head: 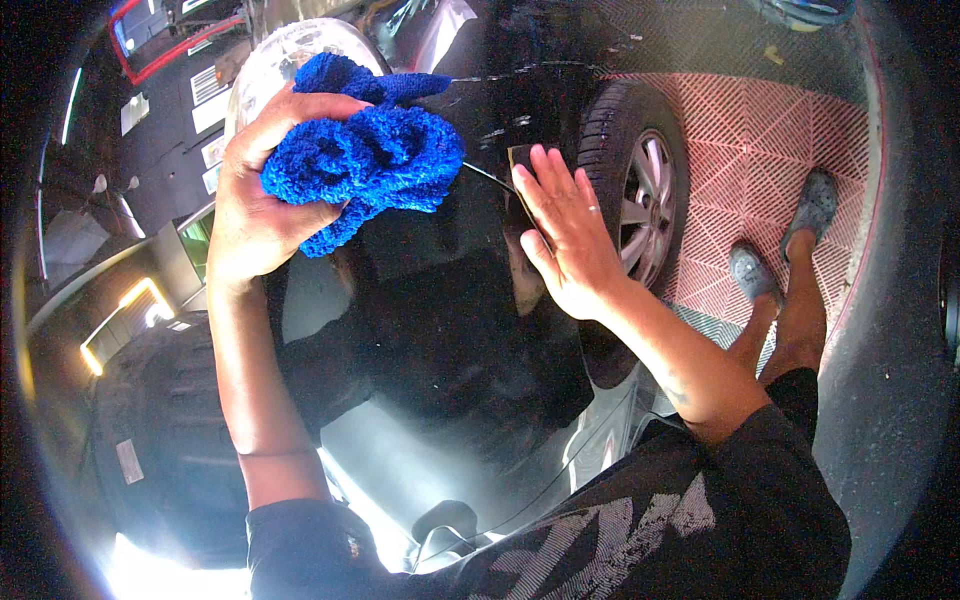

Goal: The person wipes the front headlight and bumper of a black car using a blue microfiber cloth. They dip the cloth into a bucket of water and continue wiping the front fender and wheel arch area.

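My left hand [251, 195] grips a bunched blue microfibre cloth [375, 157], its fingers and thumb around the folds. The cloth is over the front corner of a glossy black car, beside the clear headlight [259, 67]. My right hand [566, 232] is spread flat, palm down, at the front fender above the wheel. A thin dark patch with a yellowish edge [517, 161] shows by its fingertips; whether it is a separate piece or a reflection, I cannot tell. The black bonnet [435, 322] mirrors lights and dark shapes below my hands.
The front tyre [611, 120] and its silver alloy wheel [649, 195] stand right of my right hand. Pinkish-red lattice floor tiles [720, 135] lie beyond, under my feet in grey clogs [750, 270]. Part of a rounded container [806, 11] shows at the top right.
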